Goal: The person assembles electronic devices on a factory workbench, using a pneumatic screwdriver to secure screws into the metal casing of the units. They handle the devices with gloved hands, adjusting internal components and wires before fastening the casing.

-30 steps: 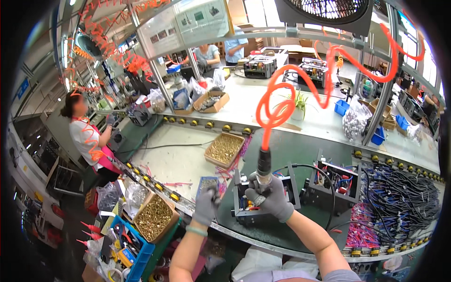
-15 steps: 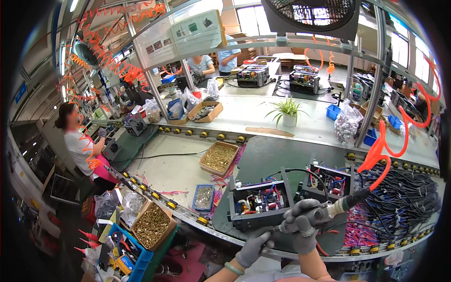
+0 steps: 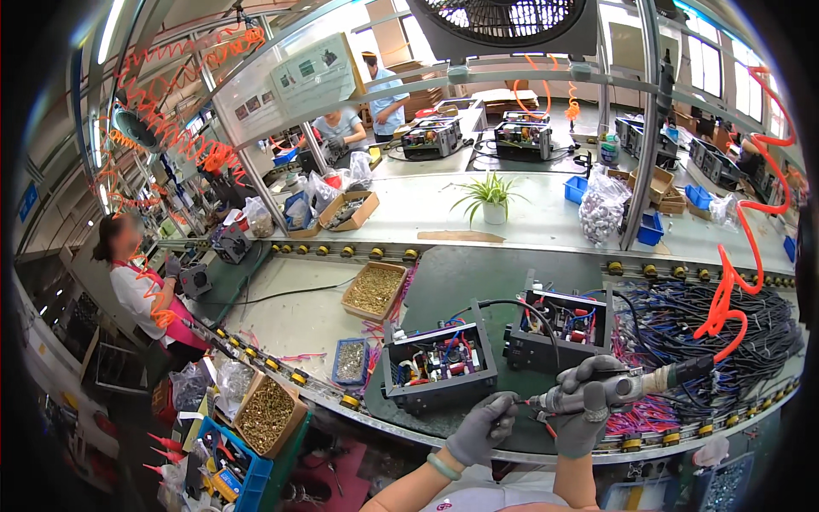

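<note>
My right hand (image 3: 583,427), in a grey glove, is wrapped round a grey air screwdriver (image 3: 630,388) with an orange coiled hose at its rear. The driver lies level, its bit aimed left. At the bit's tip, my left hand (image 3: 479,431), also gloved, has thumb and fingers pinched together; anything in them is too small to make out. Just beyond my hands stands an open black metal case (image 3: 439,394) with wired parts and red and blue leads inside. A second such case (image 3: 554,352) sits to its right, a black cable looping over it.
A carton of brass-coloured screws (image 3: 374,290) and a blue bin of small silver parts (image 3: 350,362) lie to the left. Black cables (image 3: 725,341) pile up at right. Roller rails edge the bench. A box of brass fittings (image 3: 269,416) stands lower left; co-workers are beyond.
The view has shifted, so the bench sits further left. The screwdriver has turned more level and moved right of the near case. My left hand has come up to its tip, fingers pinched.
</note>
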The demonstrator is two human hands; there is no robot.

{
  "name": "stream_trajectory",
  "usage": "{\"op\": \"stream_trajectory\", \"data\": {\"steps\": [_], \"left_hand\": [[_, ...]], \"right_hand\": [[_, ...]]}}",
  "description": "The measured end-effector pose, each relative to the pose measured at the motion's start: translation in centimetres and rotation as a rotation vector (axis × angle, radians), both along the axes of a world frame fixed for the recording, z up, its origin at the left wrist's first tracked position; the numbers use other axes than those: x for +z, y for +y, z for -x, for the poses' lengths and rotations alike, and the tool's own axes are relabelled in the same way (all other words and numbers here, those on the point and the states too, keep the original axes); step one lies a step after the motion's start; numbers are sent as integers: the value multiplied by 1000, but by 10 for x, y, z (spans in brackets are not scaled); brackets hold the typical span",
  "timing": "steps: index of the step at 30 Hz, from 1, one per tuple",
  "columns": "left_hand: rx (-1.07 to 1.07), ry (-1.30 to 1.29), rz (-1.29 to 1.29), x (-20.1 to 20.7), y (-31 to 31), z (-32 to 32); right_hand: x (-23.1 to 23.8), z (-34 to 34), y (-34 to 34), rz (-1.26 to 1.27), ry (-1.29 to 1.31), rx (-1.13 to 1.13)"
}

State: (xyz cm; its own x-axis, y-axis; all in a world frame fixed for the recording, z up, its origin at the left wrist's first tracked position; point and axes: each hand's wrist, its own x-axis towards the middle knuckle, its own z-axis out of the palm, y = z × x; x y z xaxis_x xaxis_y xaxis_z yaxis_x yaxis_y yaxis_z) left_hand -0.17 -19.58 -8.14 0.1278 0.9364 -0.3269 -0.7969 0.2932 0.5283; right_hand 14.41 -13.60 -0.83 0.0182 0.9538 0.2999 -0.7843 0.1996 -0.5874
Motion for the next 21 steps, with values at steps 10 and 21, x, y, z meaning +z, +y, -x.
{"op": "stream_trajectory", "data": {"steps": [10,21], "left_hand": [[-213,-252,-224,-21,15,-19],[-74,463,-85,44,23,-29]], "right_hand": [[-13,-28,34,-346,89,210],[19,-45,17,46,149,-40]]}}
